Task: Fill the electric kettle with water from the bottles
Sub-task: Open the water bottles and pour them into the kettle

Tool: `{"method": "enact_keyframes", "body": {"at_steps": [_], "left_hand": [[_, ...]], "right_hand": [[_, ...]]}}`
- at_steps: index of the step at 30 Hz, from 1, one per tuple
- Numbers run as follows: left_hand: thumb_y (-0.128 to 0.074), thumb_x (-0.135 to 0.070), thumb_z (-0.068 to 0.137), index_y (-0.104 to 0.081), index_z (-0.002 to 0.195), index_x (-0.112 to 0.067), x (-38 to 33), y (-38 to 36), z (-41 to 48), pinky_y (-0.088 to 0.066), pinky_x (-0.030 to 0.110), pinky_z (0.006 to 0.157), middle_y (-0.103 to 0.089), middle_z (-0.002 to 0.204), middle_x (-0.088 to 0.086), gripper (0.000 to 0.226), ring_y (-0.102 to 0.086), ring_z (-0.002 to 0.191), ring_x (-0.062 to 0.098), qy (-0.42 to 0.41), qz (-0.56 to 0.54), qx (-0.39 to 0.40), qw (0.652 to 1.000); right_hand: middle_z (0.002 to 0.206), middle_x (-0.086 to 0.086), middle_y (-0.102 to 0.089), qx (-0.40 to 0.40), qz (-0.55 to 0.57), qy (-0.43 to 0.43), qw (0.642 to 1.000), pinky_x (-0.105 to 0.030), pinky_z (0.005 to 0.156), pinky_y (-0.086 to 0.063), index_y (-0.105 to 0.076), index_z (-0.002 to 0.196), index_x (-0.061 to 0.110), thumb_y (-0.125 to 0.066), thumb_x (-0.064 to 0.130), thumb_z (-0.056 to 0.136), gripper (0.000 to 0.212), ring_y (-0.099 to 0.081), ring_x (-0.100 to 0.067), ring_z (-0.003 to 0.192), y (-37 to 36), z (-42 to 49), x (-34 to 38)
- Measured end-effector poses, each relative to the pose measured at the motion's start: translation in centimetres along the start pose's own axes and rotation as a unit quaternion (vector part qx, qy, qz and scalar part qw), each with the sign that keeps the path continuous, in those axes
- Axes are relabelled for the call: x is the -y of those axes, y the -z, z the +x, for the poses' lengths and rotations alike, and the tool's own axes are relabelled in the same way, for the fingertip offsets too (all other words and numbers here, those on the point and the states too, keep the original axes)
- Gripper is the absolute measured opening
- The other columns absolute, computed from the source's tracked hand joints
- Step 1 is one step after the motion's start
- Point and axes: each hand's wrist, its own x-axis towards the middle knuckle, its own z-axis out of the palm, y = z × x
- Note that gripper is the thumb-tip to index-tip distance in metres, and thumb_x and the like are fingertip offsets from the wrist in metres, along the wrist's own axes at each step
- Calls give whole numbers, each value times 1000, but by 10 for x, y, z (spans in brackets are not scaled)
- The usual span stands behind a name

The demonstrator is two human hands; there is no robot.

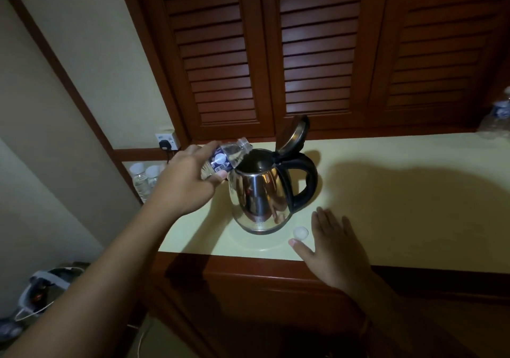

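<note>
Dim desk (386, 181): left hand (190, 181) wraps its grip around the tilted bottle (225, 157) over the open kettle (262, 192); right hand (335, 243) rests flat, empty; filling looks underway, another bottle (498, 117) waits far right.

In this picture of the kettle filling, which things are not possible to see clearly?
Head view only:
- Water level inside the steel electric kettle: its dark opening hides it.
- Print on the clear plastic bottle's blue label: too small, partly covered by the left hand.
- Second clear bottle: cut off by the right edge.
- Capped bottles on the lower shelf: dim, partly behind the left hand.
</note>
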Motion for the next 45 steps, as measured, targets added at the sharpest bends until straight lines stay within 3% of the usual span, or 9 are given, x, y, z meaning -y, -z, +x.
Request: {"method": "enact_keyframes", "body": {"at_steps": [4,12,19,23,38,45], "left_hand": [[-64,-45,100,-32,160,-42,-5,9,14,-34,57,109,-54,148,-3,68,-44,139,26,-47,166,-11,985],[-71,-28,92,-41,153,-40,-6,15,28,-41,57,99,-55,149,-9,69,-45,131,23,-126,301,-51,944],[-73,-8,84,-44,152,-37,-8,11,32,-36,67,108,-51,155,-2,80,-34,148,33,-151,340,-71,925],[-74,-9,84,-41,156,-36,-9,10,35,-32,73,110,-46,161,2,84,-28,153,37,-160,357,-70,918],[-84,-15,76,-44,154,-35,-15,8,39,-28,80,111,-45,160,8,90,-25,156,38,-202,395,-64,894],[-84,-14,77,-43,156,-35,-17,11,38,-19,81,114,-42,163,8,91,-17,160,39,-216,400,-67,888]], "right_hand": [[170,-8,-14,-1,-3,5,1000,-48,127,-5,-16,161,9,-13,82,90,102,-8,-21,158,-3,2,-1],[169,-5,-19,-18,3,19,1000,-44,128,-6,-24,160,12,-15,79,91,97,-13,-19,157,-7,1,-6],[168,-4,-24,-24,8,32,999,-42,126,-5,-29,158,14,-19,76,94,90,-14,-18,157,-6,2,-5],[168,-2,-24,-23,9,35,999,-41,126,-4,-30,158,16,-15,74,92,90,-14,-18,157,-5,1,-5],[165,3,-30,-24,62,45,997,-43,126,-6,-43,149,36,-37,63,100,56,-18,-21,156,-4,-1,-7],[155,4,-47,-44,75,48,995,-47,124,-20,-56,131,38,-41,60,97,44,-33,-20,150,-7,0,-9]]}}
